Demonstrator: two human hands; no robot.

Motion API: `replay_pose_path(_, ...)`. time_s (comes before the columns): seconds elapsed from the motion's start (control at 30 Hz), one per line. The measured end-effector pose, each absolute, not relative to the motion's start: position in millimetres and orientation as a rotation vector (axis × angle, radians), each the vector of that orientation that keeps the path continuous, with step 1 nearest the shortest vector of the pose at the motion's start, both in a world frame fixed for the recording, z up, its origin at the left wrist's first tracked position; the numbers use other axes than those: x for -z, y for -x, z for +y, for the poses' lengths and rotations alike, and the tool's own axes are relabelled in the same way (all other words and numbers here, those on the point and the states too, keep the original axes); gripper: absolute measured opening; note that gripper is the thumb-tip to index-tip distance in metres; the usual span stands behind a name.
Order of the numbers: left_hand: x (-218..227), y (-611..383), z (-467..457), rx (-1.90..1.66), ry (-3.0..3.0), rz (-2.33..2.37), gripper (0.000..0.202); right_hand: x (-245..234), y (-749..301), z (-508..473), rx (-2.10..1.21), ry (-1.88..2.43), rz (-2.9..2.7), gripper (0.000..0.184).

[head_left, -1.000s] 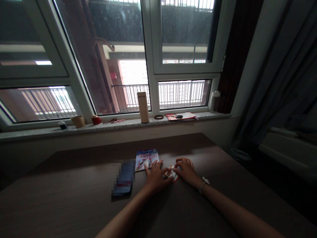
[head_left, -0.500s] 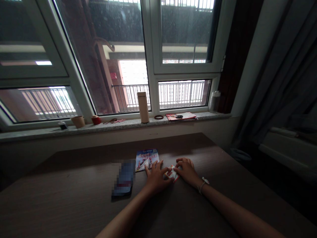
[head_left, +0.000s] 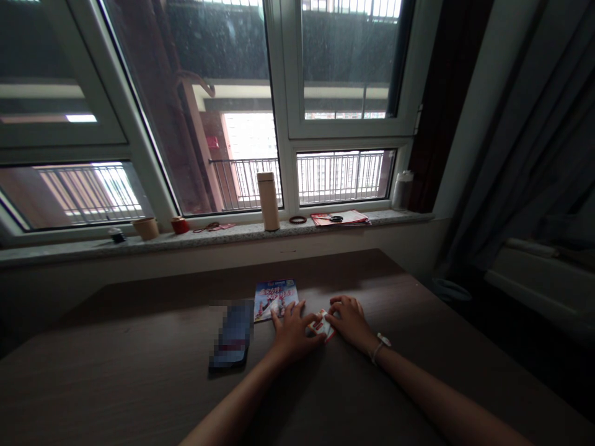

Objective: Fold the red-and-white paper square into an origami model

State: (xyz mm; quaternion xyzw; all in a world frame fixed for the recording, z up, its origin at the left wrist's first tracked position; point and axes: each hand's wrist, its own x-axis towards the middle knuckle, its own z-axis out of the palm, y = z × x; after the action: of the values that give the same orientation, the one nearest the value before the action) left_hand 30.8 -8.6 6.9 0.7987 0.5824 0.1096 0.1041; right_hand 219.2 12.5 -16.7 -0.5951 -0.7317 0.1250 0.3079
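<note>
Head view: a small white-and-red piece of paper (head_left: 328, 332) lies on the worktop (head_left: 153, 334) between the person's two hands, partly covered by them. The left hand (head_left: 294, 331) has its outer fingers spread toward the printed leaflet (head_left: 277, 291), while its thumb and index finger bend in to the paper's left side. The right hand (head_left: 352, 320) is curled, its fingertips at the paper's right side. Whether either hand truly pinches the paper or only presses it down, I cannot tell; the fingers hide the contact.

From here, the likeliest trouble would be a crooked crease or a slipped edge, if one hand pressed harder than the other or let up too soon. The paper is small, so pulling the hands apart could also tear it. The spread left fingers reach so near the leaflet that a sideways sweep could drag it, perhaps into the pixelated dark object (head_left: 235, 337) beside it.

Against the frame half a second ago, little differs: both hands keep nearly the same pose, the right wrist with its bracelet (head_left: 375, 352) shifts very slightly, and the leaflet has not moved.
</note>
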Motion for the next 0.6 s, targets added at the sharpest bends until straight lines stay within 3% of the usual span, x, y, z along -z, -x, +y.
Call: replay_pose_path(0.6, -3.7, -32.5, -11.0, -0.416, -2.398, 1.736, 0.047, 14.0, -218.1, 9.7, -0.289, 1.601, -2.002, 0.012)
